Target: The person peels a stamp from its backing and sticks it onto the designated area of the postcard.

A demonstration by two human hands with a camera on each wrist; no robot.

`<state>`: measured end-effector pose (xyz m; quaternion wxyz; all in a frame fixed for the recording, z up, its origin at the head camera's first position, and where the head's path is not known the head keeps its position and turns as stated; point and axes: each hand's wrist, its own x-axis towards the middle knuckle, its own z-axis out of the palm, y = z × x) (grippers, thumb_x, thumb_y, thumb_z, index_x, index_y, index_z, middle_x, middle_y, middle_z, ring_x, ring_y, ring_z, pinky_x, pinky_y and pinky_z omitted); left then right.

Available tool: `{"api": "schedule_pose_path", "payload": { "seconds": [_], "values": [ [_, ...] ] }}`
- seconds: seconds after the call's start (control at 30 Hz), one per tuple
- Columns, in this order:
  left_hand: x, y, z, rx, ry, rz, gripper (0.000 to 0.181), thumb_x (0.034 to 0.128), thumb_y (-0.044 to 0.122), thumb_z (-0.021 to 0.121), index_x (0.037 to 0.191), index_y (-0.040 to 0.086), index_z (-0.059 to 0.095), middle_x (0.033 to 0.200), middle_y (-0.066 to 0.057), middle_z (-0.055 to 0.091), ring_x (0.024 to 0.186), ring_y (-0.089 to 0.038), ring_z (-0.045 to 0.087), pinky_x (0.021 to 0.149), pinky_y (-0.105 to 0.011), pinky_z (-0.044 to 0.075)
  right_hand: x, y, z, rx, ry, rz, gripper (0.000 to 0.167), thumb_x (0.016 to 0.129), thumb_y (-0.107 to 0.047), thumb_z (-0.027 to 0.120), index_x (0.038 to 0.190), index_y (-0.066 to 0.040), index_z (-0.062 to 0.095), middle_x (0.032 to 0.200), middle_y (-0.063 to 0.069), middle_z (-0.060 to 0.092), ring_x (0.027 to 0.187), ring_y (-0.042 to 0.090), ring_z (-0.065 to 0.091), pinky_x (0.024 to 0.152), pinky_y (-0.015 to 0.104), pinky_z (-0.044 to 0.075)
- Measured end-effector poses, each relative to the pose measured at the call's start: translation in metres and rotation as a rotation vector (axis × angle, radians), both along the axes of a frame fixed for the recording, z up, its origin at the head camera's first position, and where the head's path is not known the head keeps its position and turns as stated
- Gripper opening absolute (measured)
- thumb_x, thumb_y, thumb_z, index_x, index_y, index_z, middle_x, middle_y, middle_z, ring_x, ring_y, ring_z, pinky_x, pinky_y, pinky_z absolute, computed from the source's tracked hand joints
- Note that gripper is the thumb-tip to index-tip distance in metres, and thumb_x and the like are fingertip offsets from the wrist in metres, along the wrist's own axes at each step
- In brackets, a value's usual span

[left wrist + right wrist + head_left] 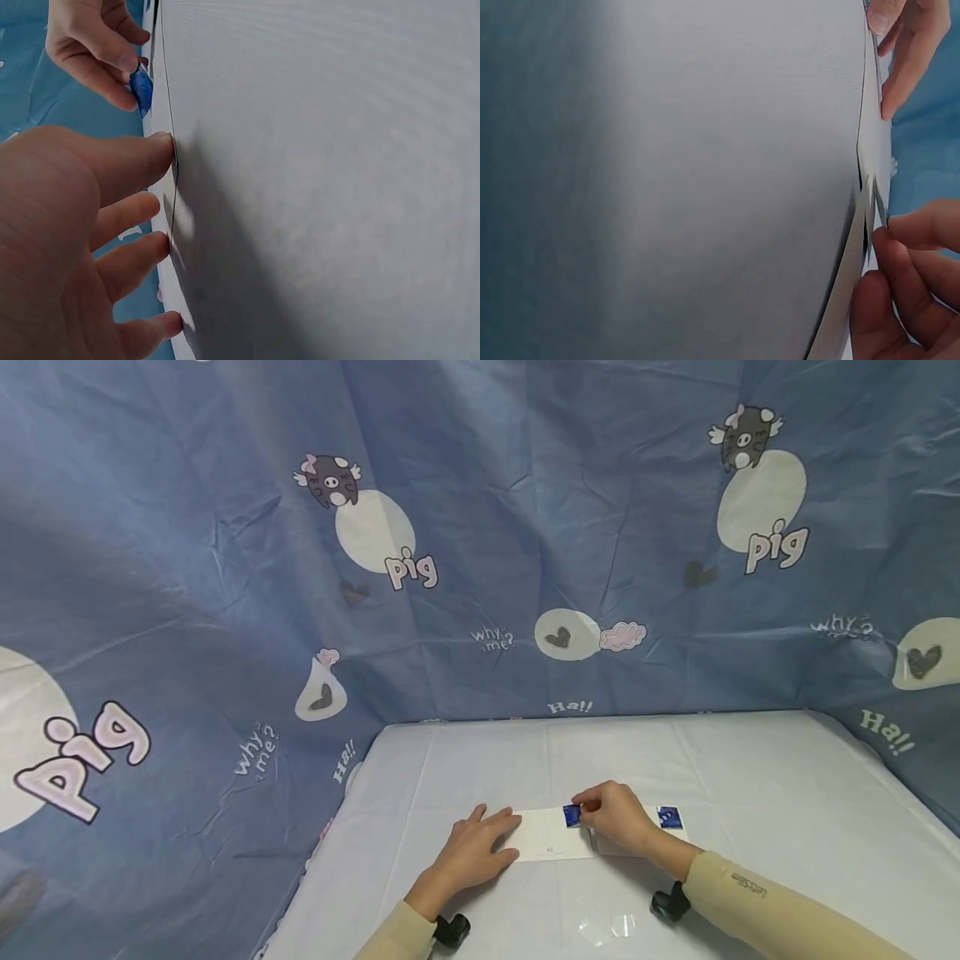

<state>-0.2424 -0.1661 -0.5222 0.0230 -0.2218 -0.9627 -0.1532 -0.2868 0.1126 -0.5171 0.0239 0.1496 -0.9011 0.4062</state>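
Observation:
Two white cards lie side by side on the table. My left hand (474,850) rests with spread fingers on the left edge of the left card (543,839). A small blue stamp (572,815) is at that card's upper right corner, and my right hand (618,818) pinches its right edge between thumb and fingers. In the left wrist view the stamp (141,90) looks bent and tilted; in the right wrist view its thin edge (881,202) shows. My right hand partly covers the right card (678,833), which bears another blue stamp (670,817).
Clear, shiny film pieces (622,926) lie near the front of the white-covered table (420,785). A blue printed curtain (480,527) hangs behind and at both sides. Dark wrist devices (670,903) sit below both wrists.

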Motion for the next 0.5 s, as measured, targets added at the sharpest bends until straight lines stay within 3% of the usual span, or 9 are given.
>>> {"api": "schedule_pose_path", "payload": {
  "seconds": [0.5],
  "values": [
    [-0.0005, 0.0008, 0.0038, -0.022, -0.012, -0.01, 0.05, 0.0932, 0.039, 0.069, 0.14, 0.021, 0.062, 0.149, -0.002, 0.052, 0.138, -0.047, 0.039, 0.102, -0.065, 0.038, -0.0026, -0.0052, -0.0025, 0.107, 0.018, -0.008, 0.024, 0.076, 0.001, 0.074, 0.097, -0.008, 0.081, 0.083, -0.006, 0.071, 0.072, 0.011, 0.055, 0.066, 0.031, 0.048]
  ]
}}
